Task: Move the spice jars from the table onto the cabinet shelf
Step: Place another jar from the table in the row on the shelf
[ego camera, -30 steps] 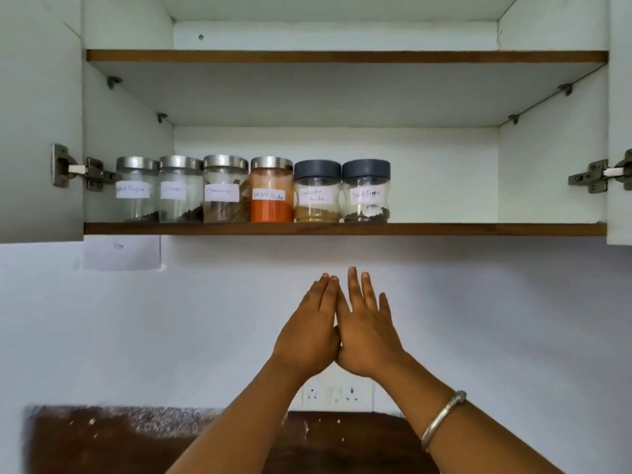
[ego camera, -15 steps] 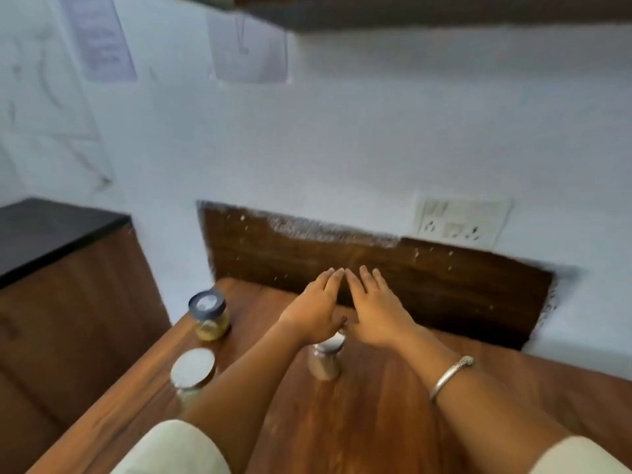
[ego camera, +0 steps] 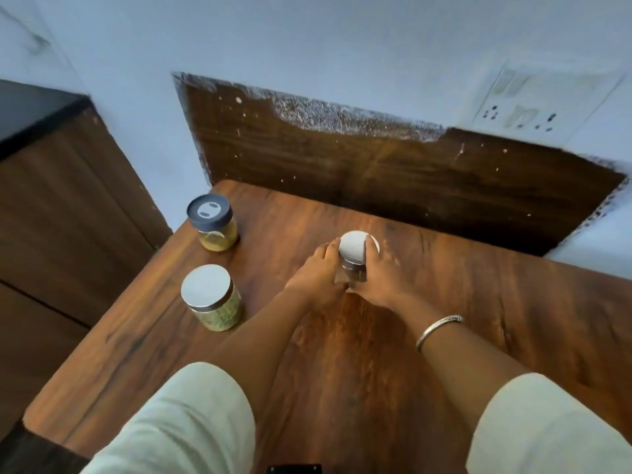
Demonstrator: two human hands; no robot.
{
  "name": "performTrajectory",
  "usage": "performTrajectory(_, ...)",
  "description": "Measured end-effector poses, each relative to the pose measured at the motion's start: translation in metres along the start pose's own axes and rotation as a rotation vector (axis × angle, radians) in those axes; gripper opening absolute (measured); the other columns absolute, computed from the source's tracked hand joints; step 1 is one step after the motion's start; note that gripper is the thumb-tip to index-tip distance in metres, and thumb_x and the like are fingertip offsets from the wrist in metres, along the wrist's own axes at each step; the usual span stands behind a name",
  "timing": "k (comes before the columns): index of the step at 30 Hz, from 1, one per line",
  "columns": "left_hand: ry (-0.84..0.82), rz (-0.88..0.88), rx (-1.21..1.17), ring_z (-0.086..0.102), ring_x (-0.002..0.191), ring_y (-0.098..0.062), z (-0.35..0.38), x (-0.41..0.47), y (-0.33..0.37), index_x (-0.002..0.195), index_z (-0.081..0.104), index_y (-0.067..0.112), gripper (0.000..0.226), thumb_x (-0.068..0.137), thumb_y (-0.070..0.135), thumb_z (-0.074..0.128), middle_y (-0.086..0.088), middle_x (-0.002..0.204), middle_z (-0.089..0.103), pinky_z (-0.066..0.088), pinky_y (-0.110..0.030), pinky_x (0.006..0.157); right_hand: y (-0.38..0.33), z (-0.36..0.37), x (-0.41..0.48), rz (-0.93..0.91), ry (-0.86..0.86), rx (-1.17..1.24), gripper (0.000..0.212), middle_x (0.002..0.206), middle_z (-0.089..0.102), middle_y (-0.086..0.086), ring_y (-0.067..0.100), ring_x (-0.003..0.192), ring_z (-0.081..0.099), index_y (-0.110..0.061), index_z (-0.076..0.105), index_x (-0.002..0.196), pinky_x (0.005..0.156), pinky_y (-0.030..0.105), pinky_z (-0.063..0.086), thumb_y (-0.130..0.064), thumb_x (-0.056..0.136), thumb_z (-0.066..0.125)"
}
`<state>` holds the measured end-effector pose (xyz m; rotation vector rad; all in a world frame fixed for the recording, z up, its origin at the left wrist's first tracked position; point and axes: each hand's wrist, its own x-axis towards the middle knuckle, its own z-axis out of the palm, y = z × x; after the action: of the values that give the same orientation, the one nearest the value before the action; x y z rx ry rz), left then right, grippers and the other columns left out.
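Three spice jars stand on the wooden table [ego camera: 478, 319]. A silver-lidded jar [ego camera: 355, 256] with dark contents sits mid-table, clasped between both hands: my left hand [ego camera: 318, 278] wraps its left side, my right hand [ego camera: 383, 278] its right side. A dark-lidded jar [ego camera: 212, 223] of yellow spice stands at the table's back left. In front of it is a silver-lidded jar [ego camera: 212, 298] of greenish spice. The cabinet shelf is out of view.
A dark wood backsplash [ego camera: 393, 179] rises behind the table, with a wall socket [ego camera: 519, 111] above it at right. A lower cabinet with a black top [ego camera: 30, 111] stands to the left. The table's left edge runs close to the two free jars.
The view swung down from the shelf with its row of jars to the table. Both hands dropped from in front of the wall and closed round the middle jar.
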<state>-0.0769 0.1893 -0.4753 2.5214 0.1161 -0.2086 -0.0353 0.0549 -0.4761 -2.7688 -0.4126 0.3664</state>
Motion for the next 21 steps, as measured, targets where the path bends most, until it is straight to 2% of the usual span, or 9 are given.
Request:
performTrajectory(3,-0.034,-0.018,-0.077,0.030,0.140,-0.027,0.017,0.008,-0.005,0.148,-0.006,0.031,0.087,0.090,0.029,0.058,-0.001,0.158,0.014,0.037,-0.041,0.109,0.004,0.010,0.007,0.020,0.008,0.051,0.096,0.159,0.006,0.011,0.037,0.143,0.020,-0.026,-0.004,0.151,0.111,0.043,0.032,-0.035,0.085,0.066)
performTrajectory(5,-0.069,0.016,-0.124,0.035,0.137,-0.027,0.023,0.013,-0.007,0.145,-0.019,0.030,0.094,0.092,0.021,0.056,-0.002,0.158,0.012,0.041,-0.038,0.105,0.004,0.014,0.011,0.014,0.064,0.121,0.090,0.157,0.015,0.009,0.033,0.141,0.027,-0.026,0.003,0.150,0.109,0.041,0.035,-0.028,0.086,0.067)
performTrajectory(7,-0.067,0.042,-0.147,0.040,0.134,-0.028,0.026,0.015,-0.009,0.144,-0.025,0.029,0.097,0.091,0.014,0.055,-0.004,0.158,0.013,0.044,-0.039,0.105,0.002,0.016,0.012,0.004,0.112,0.208,0.084,0.152,0.027,0.007,0.028,0.138,0.034,-0.025,0.012,0.149,0.107,0.037,0.037,-0.020,0.086,0.067)
performTrajectory(10,-0.036,0.061,-0.184,0.034,0.138,-0.028,0.027,0.015,-0.009,0.145,-0.022,0.027,0.098,0.089,0.014,0.058,-0.003,0.157,0.015,0.039,-0.040,0.108,0.000,0.015,0.010,-0.003,0.161,0.286,0.081,0.149,0.034,0.005,0.025,0.136,0.037,-0.022,0.019,0.147,0.106,0.034,0.039,-0.015,0.084,0.069)
performTrajectory(15,0.022,0.107,-0.287,0.031,0.140,-0.025,0.022,0.010,-0.002,0.145,-0.018,0.033,0.100,0.086,0.023,0.063,0.001,0.157,0.017,0.038,-0.037,0.109,0.004,0.004,-0.004,0.055,0.209,0.401,0.082,0.150,0.035,0.002,0.025,0.137,0.036,-0.023,0.021,0.147,0.103,0.032,0.042,-0.024,0.082,0.072)
performTrajectory(18,0.077,0.177,-0.350,0.029,0.140,-0.022,0.019,0.002,0.008,0.146,-0.010,0.035,0.108,0.077,0.028,0.072,0.000,0.155,0.020,0.035,-0.038,0.111,0.006,-0.015,-0.015,0.114,0.234,0.537,0.085,0.150,0.035,0.002,0.022,0.134,0.039,-0.022,0.020,0.148,0.095,0.022,0.040,-0.032,0.082,0.072)
performTrajectory(21,0.121,0.217,-0.373,0.026,0.139,-0.021,0.020,-0.009,0.025,0.147,-0.010,0.033,0.118,0.069,0.032,0.079,-0.001,0.153,0.018,0.036,-0.039,0.110,0.011,-0.032,-0.027,0.105,0.302,0.577,0.091,0.147,0.038,0.000,0.021,0.130,0.044,-0.026,0.021,0.147,0.098,0.028,0.046,-0.042,0.076,0.075)
